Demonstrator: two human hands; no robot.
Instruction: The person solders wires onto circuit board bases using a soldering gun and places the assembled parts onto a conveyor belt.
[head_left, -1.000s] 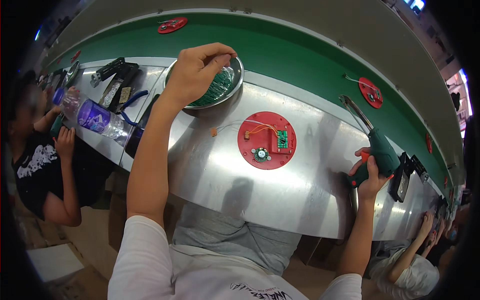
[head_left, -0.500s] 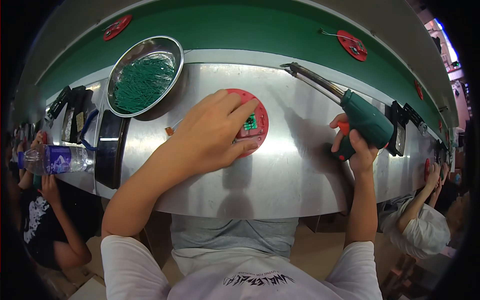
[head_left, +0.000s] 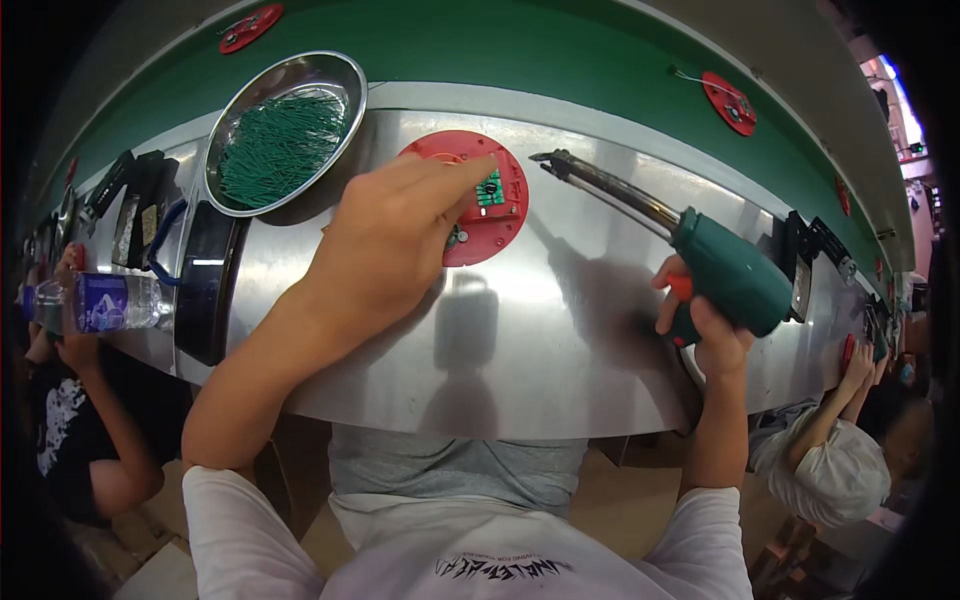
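My left hand (head_left: 375, 235) lies over the left part of a red round plate (head_left: 508, 225) on the metal bench, gripping it, the index finger stretched across its top. That fingertip is beside a small green circuit board (head_left: 489, 188) on the plate. My thumb and other fingers are mostly hidden. An orange-red wire (head_left: 440, 157) shows near the plate's far edge. My right hand (head_left: 718, 335) is wrapped round the handle of a green soldering gun (head_left: 740, 272), a finger by its red trigger. The gun's dark tip points left, just right of the plate and apart from it.
A steel bowl (head_left: 352, 75) of green wires stands at the back left. Near it are a dark flat case (head_left: 208, 290) and a plastic bottle (head_left: 100, 303). More red plates (head_left: 729, 104) lie on the green strip behind. Co-workers sit at both sides.
The red plate has moved away from me and turned. My left hand has shifted, its index finger now over the plate's top. The soldering gun's tip has come closer to the plate.
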